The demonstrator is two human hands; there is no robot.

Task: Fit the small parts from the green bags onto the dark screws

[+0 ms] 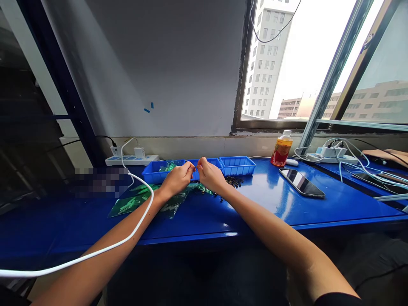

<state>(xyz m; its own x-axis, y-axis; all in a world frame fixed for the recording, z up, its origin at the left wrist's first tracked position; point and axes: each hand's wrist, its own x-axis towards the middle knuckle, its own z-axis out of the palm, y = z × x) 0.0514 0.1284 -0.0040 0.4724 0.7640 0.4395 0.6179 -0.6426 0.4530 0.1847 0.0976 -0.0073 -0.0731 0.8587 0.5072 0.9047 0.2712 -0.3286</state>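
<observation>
Just in front of a row of blue plastic bins, my left hand (177, 178) and my right hand (209, 174) are raised close together, fingertips pinched and facing each other. Whatever sits between the fingers is too small to make out. Under and beside my left hand lie green-tinted clear plastic bags (130, 205) with small pieces inside. A pile of small black parts (235, 182) is spread on the table by my right wrist. The left bin (150, 173) contains another green bag; the middle bin (217, 162) is partly hidden by my hands.
The right bin (237, 168) ends the row on the blue table (197, 225). A phone (302, 182) and a bottle of red-orange liquid (281, 148) stand to the right. A white cable (140, 225) crosses over my left forearm. Power strips (131, 160) line the wall.
</observation>
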